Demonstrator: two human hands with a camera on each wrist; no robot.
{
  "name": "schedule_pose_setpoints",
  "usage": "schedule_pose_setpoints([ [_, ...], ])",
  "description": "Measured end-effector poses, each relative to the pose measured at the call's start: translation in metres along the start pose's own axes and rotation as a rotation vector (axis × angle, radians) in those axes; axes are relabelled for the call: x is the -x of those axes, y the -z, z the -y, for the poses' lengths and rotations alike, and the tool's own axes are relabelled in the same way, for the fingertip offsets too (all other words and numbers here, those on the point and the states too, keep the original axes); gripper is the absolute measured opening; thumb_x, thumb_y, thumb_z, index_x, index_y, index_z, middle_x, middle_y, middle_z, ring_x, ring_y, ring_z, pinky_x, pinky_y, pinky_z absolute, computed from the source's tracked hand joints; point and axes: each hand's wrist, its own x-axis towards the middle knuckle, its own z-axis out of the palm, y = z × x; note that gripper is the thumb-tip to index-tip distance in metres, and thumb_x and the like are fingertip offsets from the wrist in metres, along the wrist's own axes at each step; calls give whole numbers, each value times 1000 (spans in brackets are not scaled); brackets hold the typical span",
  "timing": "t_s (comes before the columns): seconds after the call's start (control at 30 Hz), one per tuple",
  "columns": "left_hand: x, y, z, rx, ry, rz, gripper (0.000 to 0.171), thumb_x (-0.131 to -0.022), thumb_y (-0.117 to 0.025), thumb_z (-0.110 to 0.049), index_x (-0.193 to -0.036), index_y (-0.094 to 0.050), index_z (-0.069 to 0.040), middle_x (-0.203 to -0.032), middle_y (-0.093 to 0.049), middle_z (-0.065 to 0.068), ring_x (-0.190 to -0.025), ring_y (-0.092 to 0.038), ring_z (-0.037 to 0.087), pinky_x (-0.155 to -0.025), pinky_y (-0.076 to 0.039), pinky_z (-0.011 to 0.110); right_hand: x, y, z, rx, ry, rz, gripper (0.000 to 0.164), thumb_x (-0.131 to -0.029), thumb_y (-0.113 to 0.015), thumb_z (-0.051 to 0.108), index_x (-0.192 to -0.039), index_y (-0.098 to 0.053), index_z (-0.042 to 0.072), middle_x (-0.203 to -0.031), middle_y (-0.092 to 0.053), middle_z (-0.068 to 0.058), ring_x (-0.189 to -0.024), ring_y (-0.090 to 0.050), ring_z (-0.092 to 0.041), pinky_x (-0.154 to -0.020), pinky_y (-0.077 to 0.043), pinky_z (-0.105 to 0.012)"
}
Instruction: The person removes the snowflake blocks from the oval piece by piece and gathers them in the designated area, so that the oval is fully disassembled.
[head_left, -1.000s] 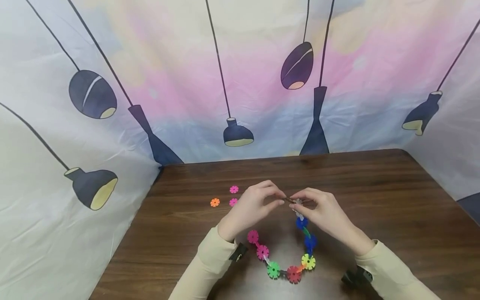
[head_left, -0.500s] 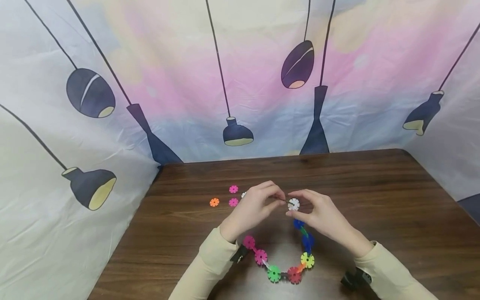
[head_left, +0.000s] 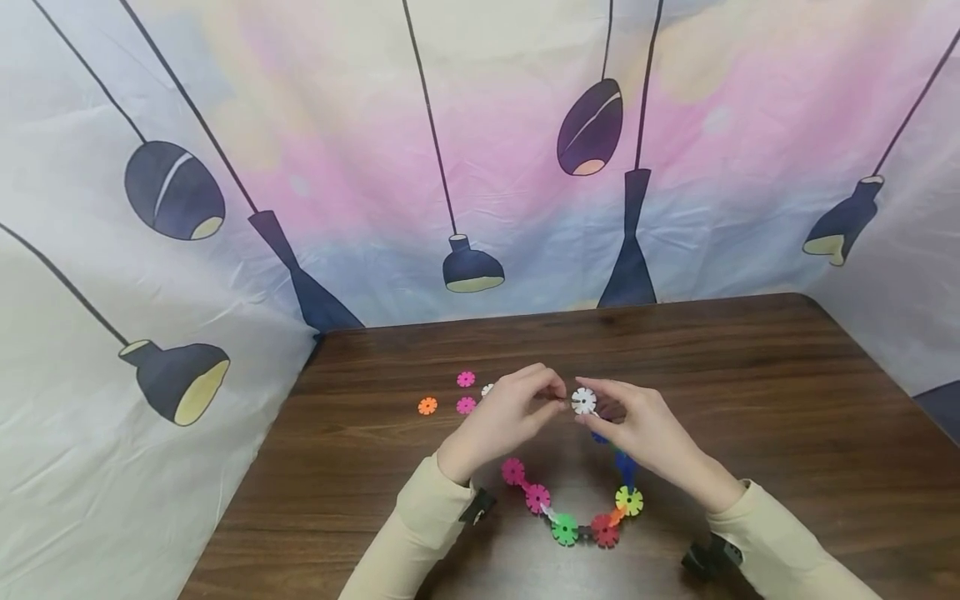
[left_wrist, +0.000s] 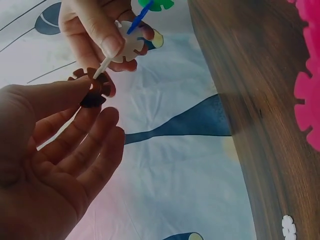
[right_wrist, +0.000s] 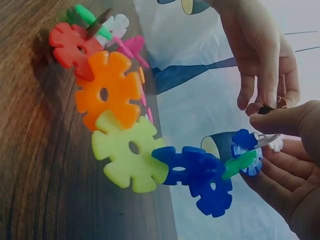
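Observation:
My left hand (head_left: 504, 417) pinches a brown notched plastic disc (left_wrist: 95, 89) between thumb and fingers. Close to its right, my right hand (head_left: 648, 425) grips a white notched disc (head_left: 583, 401) by its rim. In the left wrist view, the brown disc meets the edge of a white piece. A curved chain of interlocked discs hangs from the white end: blue (right_wrist: 187, 165), yellow (head_left: 629, 501), orange (right_wrist: 107, 90), red (head_left: 605, 531), green (head_left: 565, 530) and pink (head_left: 537, 498). My right fingers partly hide the blue discs in the head view.
Beyond my left hand lie loose discs: an orange one (head_left: 427, 406), two pink ones, the farther pink disc (head_left: 466, 379) among them, and a partly hidden white disc (head_left: 487, 389). The wooden table (head_left: 360, 492) ends at a printed cloth backdrop (head_left: 375, 208).
My right hand has turned the white disc to face the head camera. The chain's lower part has shifted slightly right and up. My left hand keeps its pinch on the brown disc.

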Motion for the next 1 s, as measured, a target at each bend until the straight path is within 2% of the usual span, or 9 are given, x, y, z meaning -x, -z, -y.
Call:
schedule_pose_setpoints([
  [0.1, 1, -1, 0, -16, 3, 8, 15, -90, -75, -2, -102, -69, -7, -98, -65, 1, -92, -65, 9, -83, -53, 20, 0, -1, 1, -5, 3, 2, 48, -82, -84, 7, -126, -65, 2, -101, -74, -5, -78, -70, -8, -69, -58, -25],
  [0.33, 1, -1, 1, -88, -19, 13, 14, -90, -77, -8, -103, -71, -7, -97, -66, 0, -87, -65, 10, -81, -53, 20, 0, -2, 3, -36, -9, -11, 38, -82, -83, 6, -113, -60, 7, -98, -74, -4, -79, -71, -11, -69, -59, -28],
  [0.5, 0, -2, 4, -139, -37, 31, 14, -91, -76, -10, -104, -72, -8, -97, -67, -1, -86, -64, 8, -81, -52, 18, 1, -1, 2, -34, 2, 0, 36, -84, -82, 7, -113, -62, 7, -101, -73, -4, -79, -71, -10, -69, -58, -26],
  [0.63, 0, -2, 5, -231, -79, 38, 14, -92, -75, -10, -106, -73, -9, -97, -67, -1, -86, -64, 7, -81, -51, 16, 2, 0, 2, -35, 8, 4, 35, -84, -82, 8, -113, -62, 7, -100, -73, -3, -79, -71, -10, -69, -58, -28],
  [0.8, 0, -4, 3, -349, -143, 12, 14, -88, -79, -8, -102, -74, -9, -94, -68, 0, -82, -64, 8, -78, -52, 16, 2, 0, 3, -65, -10, 17, 34, -85, -81, 8, -113, -63, 7, -101, -72, -3, -83, -71, -12, -71, -58, -28],
  [1.0, 0, -4, 2, -419, -165, -3, 13, -88, -80, -12, -99, -76, -10, -91, -69, -1, -81, -63, 9, -78, -52, 17, 2, -2, 2, -78, -13, 26, 34, -85, -82, 7, -113, -63, 7, -103, -72, -3, -84, -71, -13, -72, -58, -28],
])
